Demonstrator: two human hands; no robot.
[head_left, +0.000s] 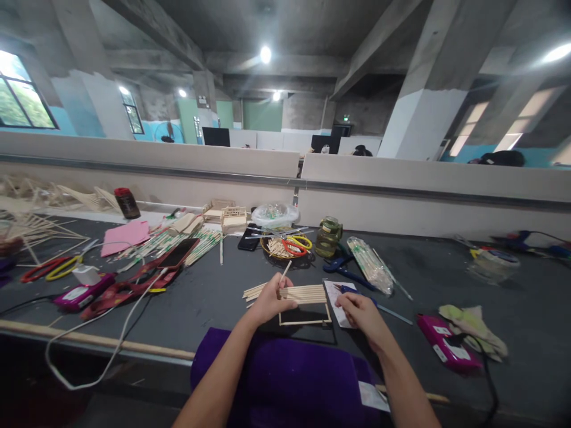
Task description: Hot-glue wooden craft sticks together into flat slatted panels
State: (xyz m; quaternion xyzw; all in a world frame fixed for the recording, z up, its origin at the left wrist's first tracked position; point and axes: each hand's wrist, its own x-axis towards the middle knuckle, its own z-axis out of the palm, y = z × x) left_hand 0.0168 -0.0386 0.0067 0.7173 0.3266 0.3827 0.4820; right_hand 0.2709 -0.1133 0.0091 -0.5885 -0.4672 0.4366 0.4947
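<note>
Left hand (269, 300) is curling partly closed around one end of a little stick frame (307, 294), thumb lying along the near side, while a loose stick (286, 271) is poking up at a slant by its fingers. Right hand (360, 309) is hovering or resting over some white paper (333, 306) just beside the frame, fingers bent in loosely; honestly can't tell if it's pinching anything. That frame is sitting on the dark table (200, 312), right in front of the person, and some uneven stick ends are sticking out past the left hand. Further back, a basket (279, 258) is holding short sticks and scissors (300, 242), with a green jar (329, 238) standing nearby.
</note>
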